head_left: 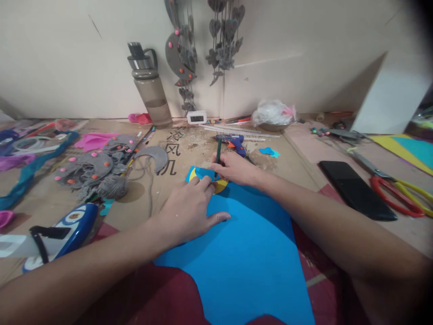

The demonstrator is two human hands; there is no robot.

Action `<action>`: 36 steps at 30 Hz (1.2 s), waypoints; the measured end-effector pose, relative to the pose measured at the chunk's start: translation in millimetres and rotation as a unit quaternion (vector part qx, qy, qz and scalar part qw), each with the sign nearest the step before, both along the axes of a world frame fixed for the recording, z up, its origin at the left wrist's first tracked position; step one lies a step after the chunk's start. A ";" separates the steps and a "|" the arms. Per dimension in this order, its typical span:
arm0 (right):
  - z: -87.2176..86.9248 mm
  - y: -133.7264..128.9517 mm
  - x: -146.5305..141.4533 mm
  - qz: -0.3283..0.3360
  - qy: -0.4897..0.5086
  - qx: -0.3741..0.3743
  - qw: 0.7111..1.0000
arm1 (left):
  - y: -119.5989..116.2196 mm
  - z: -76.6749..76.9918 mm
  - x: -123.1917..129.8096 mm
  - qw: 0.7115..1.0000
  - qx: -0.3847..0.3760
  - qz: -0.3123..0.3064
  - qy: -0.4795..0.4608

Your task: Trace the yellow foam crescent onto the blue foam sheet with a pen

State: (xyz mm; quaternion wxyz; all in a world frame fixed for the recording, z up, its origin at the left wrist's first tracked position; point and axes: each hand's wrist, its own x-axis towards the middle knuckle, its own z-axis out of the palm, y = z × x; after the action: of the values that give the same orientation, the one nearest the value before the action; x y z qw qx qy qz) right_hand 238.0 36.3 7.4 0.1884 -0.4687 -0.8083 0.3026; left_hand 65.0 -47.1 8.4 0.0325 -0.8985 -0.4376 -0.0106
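A large blue sheet (250,253) lies before me, its near end reaching my lap. On its far end rests a yellow crescent cutout (221,185), partly hidden by my fingers. My left hand (189,205) presses down on the crescent and the sheet, fingers stretched forward and thumb out to the side. Held in my right hand (235,168) is a dark green pencil (218,151), upright, with its lower end at the crescent's inner edge. Whether its tip touches the paper is hard to make out.
Beyond the sheet lie a blue glue gun (237,144) and small blue cutouts (269,152). A phone (353,189) and red-and-yellow scissors (394,183) are at right. Grey felt crescents (84,167), yarn (111,187) and a blue-and-white tape dispenser (72,230) sit left. A bottle (152,97) stands behind.
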 end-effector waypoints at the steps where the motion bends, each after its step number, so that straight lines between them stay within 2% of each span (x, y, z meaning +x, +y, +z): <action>1: -0.1 0.0 0.3 0.002 -0.002 0.005 1.000 | 0.1 0.4 0.2 1.000 0.000 -0.001 0.001; 14: 0.2 -3.8 5.0 -0.002 -0.045 0.040 0.998 | 0.1 -0.5 0.8 0.999 0.027 -0.007 0.017; 22: 1.1 -8.0 6.1 -0.003 -0.012 0.011 1.000 | 1.2 -1.2 2.7 0.999 0.033 -0.008 0.021; 36: 4.2 -10.6 9.8 -0.025 -0.024 0.005 0.999 | -2.0 -1.1 4.6 0.999 0.025 0.001 0.023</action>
State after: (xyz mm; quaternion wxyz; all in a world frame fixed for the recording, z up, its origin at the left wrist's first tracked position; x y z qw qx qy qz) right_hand 247.7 25.7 11.6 0.1789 -0.4945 -0.8024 0.2822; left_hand 69.6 -49.1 7.3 0.0647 -0.8971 -0.4371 -0.0007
